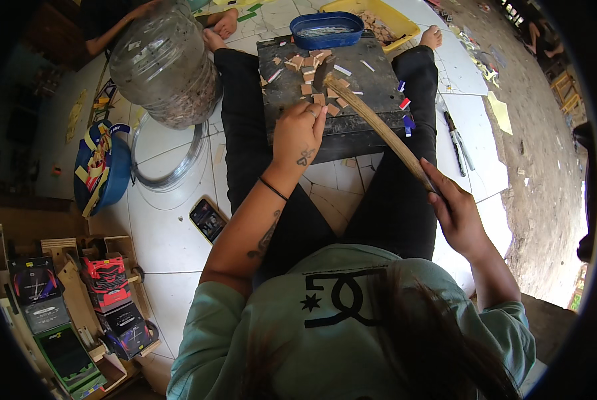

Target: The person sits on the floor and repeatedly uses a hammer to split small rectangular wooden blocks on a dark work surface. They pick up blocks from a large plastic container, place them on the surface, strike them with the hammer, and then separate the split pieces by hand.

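Note:
My right hand is wrapped round the end of a hammer's wooden handle. The dark hammer head is over a worn black board between my legs, among small brown square pieces. Just left of the head, my left hand is closed, thumb and fingertips pressed together beside a few brown squares. Whatever those fingers pinch is too small to make out. White slivers and red and blue bits are scattered on the board. At its far edge stands a blue oval tub of thin pale slivers.
Behind is a yellow tray of brown pieces. Leftward are a clear plastic jug, a wire coil, a phone and a blue basin of strips. Pens lie right. Another person's hand shows beyond the jug.

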Demonstrator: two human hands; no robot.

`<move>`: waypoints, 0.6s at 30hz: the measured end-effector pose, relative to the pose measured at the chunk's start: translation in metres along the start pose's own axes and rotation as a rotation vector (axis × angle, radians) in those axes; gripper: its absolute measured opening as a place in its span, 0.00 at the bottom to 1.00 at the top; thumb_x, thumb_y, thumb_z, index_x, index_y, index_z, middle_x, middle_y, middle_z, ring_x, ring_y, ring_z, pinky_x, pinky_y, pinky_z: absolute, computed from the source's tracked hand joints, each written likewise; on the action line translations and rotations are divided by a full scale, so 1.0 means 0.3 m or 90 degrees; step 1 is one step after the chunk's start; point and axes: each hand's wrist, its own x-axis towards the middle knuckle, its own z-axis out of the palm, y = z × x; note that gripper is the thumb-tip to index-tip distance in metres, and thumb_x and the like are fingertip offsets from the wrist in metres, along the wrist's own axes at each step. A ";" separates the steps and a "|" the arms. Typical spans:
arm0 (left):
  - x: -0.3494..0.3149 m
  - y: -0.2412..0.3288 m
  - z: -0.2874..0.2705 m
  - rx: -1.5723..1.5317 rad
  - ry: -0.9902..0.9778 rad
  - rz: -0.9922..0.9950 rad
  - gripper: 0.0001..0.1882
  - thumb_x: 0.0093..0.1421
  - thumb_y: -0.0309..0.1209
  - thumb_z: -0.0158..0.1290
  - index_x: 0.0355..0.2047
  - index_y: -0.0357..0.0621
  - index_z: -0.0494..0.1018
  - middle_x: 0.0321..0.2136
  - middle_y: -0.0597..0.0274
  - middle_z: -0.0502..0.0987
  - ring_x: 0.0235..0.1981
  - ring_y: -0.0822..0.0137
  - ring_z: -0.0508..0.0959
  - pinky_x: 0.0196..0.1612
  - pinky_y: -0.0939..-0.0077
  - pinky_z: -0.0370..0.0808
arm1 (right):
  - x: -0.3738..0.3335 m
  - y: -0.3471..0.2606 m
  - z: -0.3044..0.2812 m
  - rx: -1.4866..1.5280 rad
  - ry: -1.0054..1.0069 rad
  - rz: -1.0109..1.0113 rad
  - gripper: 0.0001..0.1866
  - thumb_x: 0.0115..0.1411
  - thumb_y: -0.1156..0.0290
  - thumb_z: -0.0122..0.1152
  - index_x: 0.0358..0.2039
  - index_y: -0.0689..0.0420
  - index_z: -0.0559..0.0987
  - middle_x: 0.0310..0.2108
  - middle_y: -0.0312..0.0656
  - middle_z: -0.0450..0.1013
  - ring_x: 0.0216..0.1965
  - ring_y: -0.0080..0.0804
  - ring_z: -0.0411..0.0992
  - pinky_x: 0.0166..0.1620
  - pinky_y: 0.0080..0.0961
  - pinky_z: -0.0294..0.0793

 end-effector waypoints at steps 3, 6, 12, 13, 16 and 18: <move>-0.008 -0.002 0.013 0.014 0.021 0.027 0.06 0.59 0.26 0.56 0.29 0.35 0.77 0.27 0.52 0.78 0.29 0.52 0.78 0.34 0.65 0.74 | -0.016 -0.023 -0.009 -0.046 -0.006 -0.013 0.31 0.64 0.79 0.51 0.67 0.49 0.61 0.34 0.52 0.73 0.33 0.48 0.75 0.40 0.34 0.73; -0.016 -0.011 0.028 0.021 0.031 0.039 0.05 0.59 0.25 0.55 0.30 0.35 0.77 0.28 0.52 0.77 0.30 0.51 0.78 0.35 0.64 0.74 | -0.029 -0.037 -0.009 -0.081 -0.008 -0.035 0.32 0.63 0.80 0.51 0.67 0.48 0.60 0.30 0.50 0.70 0.28 0.47 0.73 0.36 0.37 0.72; -0.021 -0.024 0.048 0.035 0.068 0.082 0.05 0.59 0.25 0.55 0.31 0.35 0.76 0.27 0.52 0.76 0.30 0.51 0.77 0.35 0.62 0.73 | -0.036 -0.032 -0.021 -0.089 -0.007 -0.034 0.33 0.62 0.81 0.52 0.67 0.46 0.61 0.29 0.49 0.69 0.25 0.47 0.72 0.33 0.39 0.71; -0.022 -0.023 0.048 0.036 0.072 0.086 0.05 0.59 0.25 0.55 0.30 0.35 0.76 0.27 0.52 0.76 0.30 0.50 0.77 0.35 0.62 0.73 | -0.036 -0.031 -0.022 -0.085 0.001 -0.038 0.33 0.62 0.81 0.52 0.67 0.46 0.61 0.29 0.49 0.69 0.25 0.46 0.72 0.33 0.39 0.71; -0.027 -0.021 0.045 0.044 0.067 0.087 0.05 0.59 0.26 0.55 0.30 0.36 0.75 0.28 0.52 0.76 0.31 0.50 0.76 0.36 0.62 0.73 | -0.031 -0.025 -0.025 -0.080 -0.015 -0.028 0.33 0.62 0.81 0.52 0.67 0.46 0.61 0.29 0.50 0.69 0.26 0.45 0.72 0.33 0.39 0.71; -0.026 -0.021 0.046 0.048 0.069 0.087 0.05 0.59 0.26 0.55 0.30 0.36 0.75 0.28 0.52 0.76 0.31 0.50 0.76 0.36 0.62 0.73 | -0.027 -0.022 -0.025 -0.075 0.001 -0.043 0.32 0.63 0.80 0.52 0.67 0.47 0.61 0.29 0.50 0.69 0.26 0.45 0.72 0.33 0.38 0.71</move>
